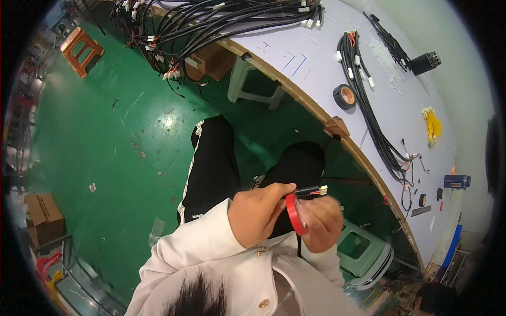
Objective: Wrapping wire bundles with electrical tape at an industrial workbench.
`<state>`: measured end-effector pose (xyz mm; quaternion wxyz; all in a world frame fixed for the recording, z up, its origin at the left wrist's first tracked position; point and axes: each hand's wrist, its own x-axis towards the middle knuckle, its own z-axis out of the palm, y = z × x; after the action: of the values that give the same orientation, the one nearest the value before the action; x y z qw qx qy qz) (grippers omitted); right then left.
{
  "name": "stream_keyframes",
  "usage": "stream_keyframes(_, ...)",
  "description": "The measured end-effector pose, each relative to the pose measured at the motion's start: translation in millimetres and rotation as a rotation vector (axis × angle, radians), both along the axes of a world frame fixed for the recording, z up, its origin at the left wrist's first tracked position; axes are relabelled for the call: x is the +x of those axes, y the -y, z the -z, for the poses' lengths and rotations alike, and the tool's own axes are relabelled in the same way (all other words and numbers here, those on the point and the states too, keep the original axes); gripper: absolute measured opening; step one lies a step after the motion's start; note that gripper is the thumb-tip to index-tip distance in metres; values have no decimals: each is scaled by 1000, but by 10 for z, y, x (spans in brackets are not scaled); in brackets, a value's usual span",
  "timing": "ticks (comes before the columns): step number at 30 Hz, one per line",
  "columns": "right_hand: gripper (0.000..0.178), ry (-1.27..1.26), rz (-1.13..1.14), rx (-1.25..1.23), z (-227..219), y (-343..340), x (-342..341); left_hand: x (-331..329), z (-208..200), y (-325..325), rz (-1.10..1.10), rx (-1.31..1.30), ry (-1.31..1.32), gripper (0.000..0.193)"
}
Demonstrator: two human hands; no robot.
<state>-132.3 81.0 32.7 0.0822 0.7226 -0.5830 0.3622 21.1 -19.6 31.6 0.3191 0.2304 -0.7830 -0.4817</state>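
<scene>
Above my lap, my left hand (257, 211) is closed on a black cable (307, 191). The cable's end points right and carries a white connector (323, 189), with a few short orange and dark wires just behind it. My right hand (319, 222) is closed around a roll of red tape (294, 215), its fingers partly inside the ring. The roll stands on edge between both hands, right below the cable. Whether a strip of tape is stuck to the cable cannot be made out. The rest of the cable is hidden behind my hands.
A white table (337, 58) curves along the right, bearing a cable bundle (369, 121), a black tape roll (344, 97), yellow wires (432, 126) and a heap of black cables (237, 21). Stools stand at its edge, one pale green (363, 253). An orange stool (80, 50) is farther left.
</scene>
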Motion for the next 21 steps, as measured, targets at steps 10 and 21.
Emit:
stream_keyframes(10,24,-47,-13,103,-168,222,-211,2,24,51,111,-74,153,22)
stream_keyframes(21,33,208,-303,417,-187,449,-481,-16,106,36,163,-253,152,24)
